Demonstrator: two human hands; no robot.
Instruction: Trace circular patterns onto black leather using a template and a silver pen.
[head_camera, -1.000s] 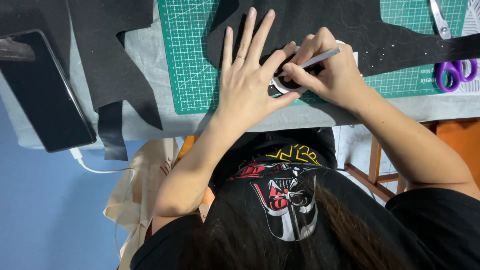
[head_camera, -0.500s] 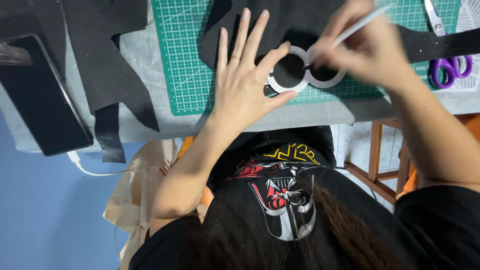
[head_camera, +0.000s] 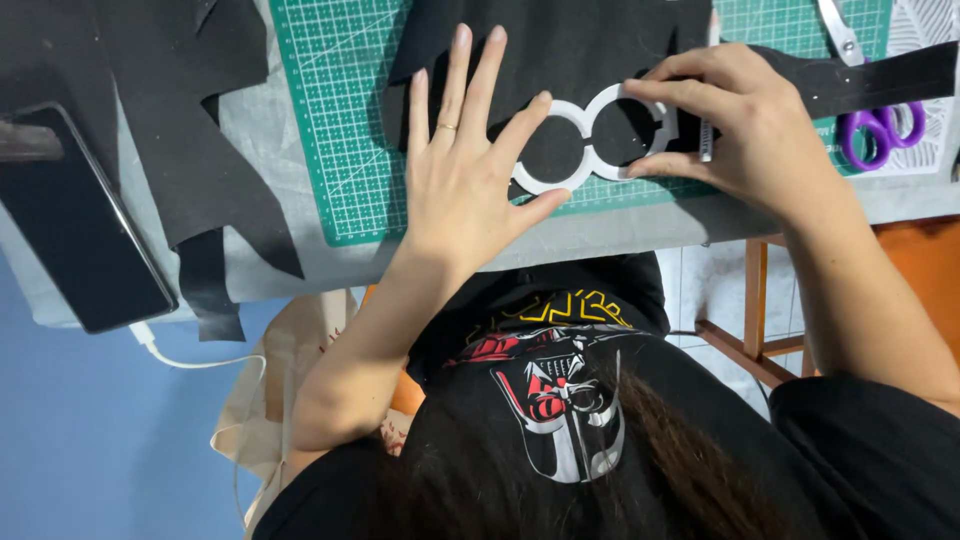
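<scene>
A white double-ring template (head_camera: 585, 125) lies on a piece of black fabric (head_camera: 560, 40) spread over a green cutting mat (head_camera: 340, 120). My left hand (head_camera: 465, 170) lies flat with its fingers spread. Its palm presses the fabric, and its index finger and thumb rest on the template's left ring. My right hand (head_camera: 745, 125) pinches the right ring between thumb and fingers. A thin silver pen (head_camera: 706, 135) is tucked upright between the fingers of that hand.
Purple-handled scissors (head_camera: 880, 130) lie on a black strip at the right. Black fabric scraps (head_camera: 190, 130) and a dark phone (head_camera: 80, 230) with a white cable (head_camera: 190, 360) are at the left. A wooden frame (head_camera: 755, 330) and a cream bag (head_camera: 270, 390) sit below the table edge.
My right hand drew with the pen against the template, lifted it away, and now grips the template's right ring. My left hand stayed pressed in place.
</scene>
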